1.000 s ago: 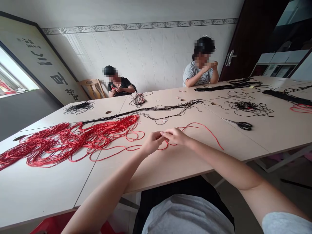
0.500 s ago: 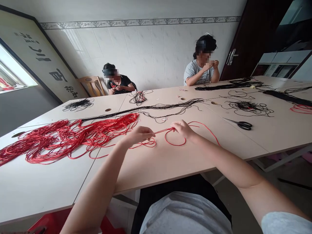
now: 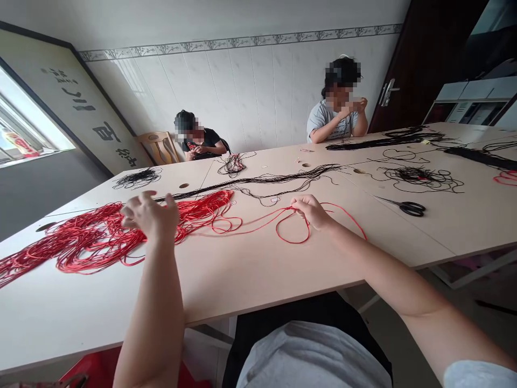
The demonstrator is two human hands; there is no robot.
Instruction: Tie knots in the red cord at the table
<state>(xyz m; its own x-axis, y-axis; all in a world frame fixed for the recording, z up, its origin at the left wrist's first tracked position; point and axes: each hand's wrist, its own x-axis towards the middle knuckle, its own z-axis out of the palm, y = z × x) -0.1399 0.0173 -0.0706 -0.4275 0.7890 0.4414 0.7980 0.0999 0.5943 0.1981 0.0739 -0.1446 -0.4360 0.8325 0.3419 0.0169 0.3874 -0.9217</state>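
Note:
My right hand (image 3: 310, 211) pinches a red cord (image 3: 293, 242) just beside a small knot in it. Below that knot the cord hangs in a round loop on the table, and one end curves off to the right behind my wrist. From the knot, strands stretch left toward a large tangled heap of red cord (image 3: 91, 240). Over this heap my left hand (image 3: 151, 215) is raised with its fingers spread, and I see nothing held in it.
Black cords (image 3: 266, 179) lie in a long bundle across the table (image 3: 258, 285). Scissors (image 3: 412, 208) rest at right near a black cord tangle (image 3: 416, 177). Two people, one in a black shirt (image 3: 212, 143) and one in a grey shirt (image 3: 319, 121), sit on the far side.
My left hand has moved left from the cord near the knot to above the red heap, its fingers opening. My right hand keeps its pinch at nearly the same spot.

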